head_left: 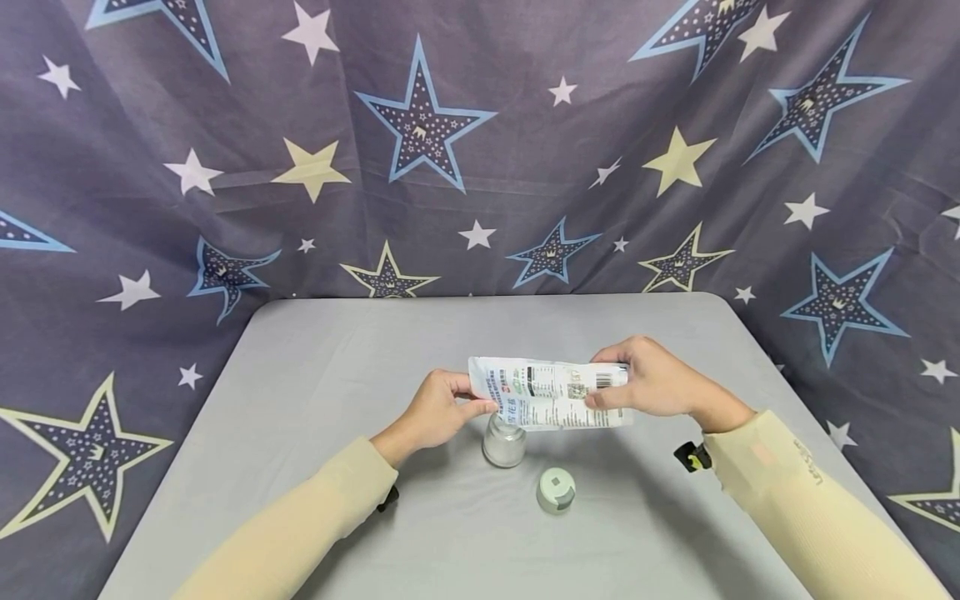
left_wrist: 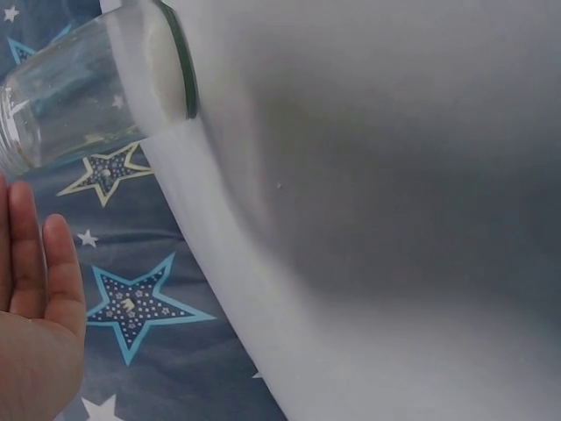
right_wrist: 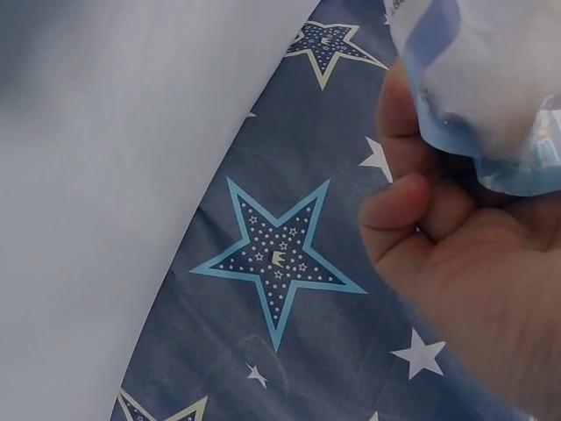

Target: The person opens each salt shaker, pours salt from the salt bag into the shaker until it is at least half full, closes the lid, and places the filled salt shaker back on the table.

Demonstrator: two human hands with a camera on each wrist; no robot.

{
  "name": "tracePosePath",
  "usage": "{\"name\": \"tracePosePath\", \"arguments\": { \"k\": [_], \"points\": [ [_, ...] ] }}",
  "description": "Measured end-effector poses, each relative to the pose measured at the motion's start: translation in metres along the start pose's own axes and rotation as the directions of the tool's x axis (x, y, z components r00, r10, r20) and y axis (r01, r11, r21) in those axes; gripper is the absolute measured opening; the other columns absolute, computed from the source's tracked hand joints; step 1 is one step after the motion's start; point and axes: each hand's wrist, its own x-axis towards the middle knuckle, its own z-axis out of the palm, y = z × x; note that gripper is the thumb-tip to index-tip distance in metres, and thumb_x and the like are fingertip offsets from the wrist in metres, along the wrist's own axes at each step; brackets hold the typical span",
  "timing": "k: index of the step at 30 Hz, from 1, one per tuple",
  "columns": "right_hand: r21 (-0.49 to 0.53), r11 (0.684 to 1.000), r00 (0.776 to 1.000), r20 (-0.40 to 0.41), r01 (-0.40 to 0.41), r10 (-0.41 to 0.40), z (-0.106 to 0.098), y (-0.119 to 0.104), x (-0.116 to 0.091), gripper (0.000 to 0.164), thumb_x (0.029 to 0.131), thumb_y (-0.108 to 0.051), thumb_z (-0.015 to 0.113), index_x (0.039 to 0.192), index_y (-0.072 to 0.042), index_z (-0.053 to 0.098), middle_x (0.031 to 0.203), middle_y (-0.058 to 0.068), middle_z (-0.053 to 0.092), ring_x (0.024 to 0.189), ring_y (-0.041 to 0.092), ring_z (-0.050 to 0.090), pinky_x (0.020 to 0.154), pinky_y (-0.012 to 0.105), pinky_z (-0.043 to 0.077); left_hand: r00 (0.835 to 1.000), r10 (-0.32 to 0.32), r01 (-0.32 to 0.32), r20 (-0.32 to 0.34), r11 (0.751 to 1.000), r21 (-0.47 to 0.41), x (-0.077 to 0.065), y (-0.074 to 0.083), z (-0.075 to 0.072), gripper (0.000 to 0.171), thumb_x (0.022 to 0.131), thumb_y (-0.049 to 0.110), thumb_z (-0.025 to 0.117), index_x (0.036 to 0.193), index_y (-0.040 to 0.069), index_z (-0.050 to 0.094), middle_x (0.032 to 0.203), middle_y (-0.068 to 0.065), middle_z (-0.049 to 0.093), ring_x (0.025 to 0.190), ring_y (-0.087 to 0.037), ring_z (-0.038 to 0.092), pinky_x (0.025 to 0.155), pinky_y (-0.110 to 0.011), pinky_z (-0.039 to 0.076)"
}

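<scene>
A white printed plastic pouch [head_left: 555, 393] lies sideways in the air between both hands. My left hand [head_left: 433, 414] pinches its left end, thumb in front. At the other end, my right hand [head_left: 660, 382] grips the pouch, with the thumb over the printed face. Below the pouch's left end, a clear glass jar [head_left: 504, 446] stands upright on the table, its mouth hidden by the pouch. The left wrist view shows white material in the jar [left_wrist: 70, 92] near its green-edged base. A pale green lid [head_left: 556, 490] rests on the table nearer me, apart from the jar.
The grey-covered table [head_left: 360, 342] reaches back to a dark curtain [head_left: 495, 225] patterned with stars. The curtain also hangs along both sides. A black wrist strap [head_left: 693, 457] shows at the right sleeve.
</scene>
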Motion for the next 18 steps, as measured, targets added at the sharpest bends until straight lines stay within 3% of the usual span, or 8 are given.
{"name": "tracePosePath", "arguments": {
  "k": [5,13,18],
  "points": [
    [0.012,1.000,1.000,0.004,0.011,-0.011,0.0000,-0.0004,0.0008,0.017,0.080,-0.014,0.086,0.095,-0.011,0.079,0.081,-0.007,0.076,0.067,0.014,0.071,0.062,0.028,0.056,1.000,0.006,-0.006,-0.001,1.000,0.002,-0.0006,-0.0002,0.0001,0.007,0.084,0.012,0.086,0.090,0.011,0.082,0.085,0.003,0.078,0.085,-0.014,0.072,0.078,-0.040,0.059],
    [0.019,0.999,0.999,0.003,0.039,-0.039,0.0000,-0.0014,0.0015,0.013,0.081,-0.011,0.083,0.093,-0.011,0.079,0.081,-0.008,0.077,0.069,0.013,0.072,0.064,0.028,0.057,1.000,-0.003,0.003,0.004,1.000,-0.019,-0.0003,-0.0001,-0.0001,0.007,0.084,0.013,0.085,0.090,0.011,0.082,0.086,0.003,0.078,0.086,-0.015,0.072,0.080,-0.046,0.058],
    [0.023,0.998,0.999,0.000,0.051,-0.051,-0.0007,-0.0039,0.0020,0.012,0.081,-0.010,0.083,0.092,-0.011,0.079,0.081,-0.007,0.077,0.068,0.014,0.072,0.064,0.028,0.058,1.000,-0.004,0.004,0.004,1.000,-0.015,-0.0004,-0.0002,-0.0002,0.007,0.084,0.014,0.085,0.090,0.011,0.082,0.086,0.003,0.078,0.087,-0.015,0.073,0.078,-0.044,0.059]
  ]
}}
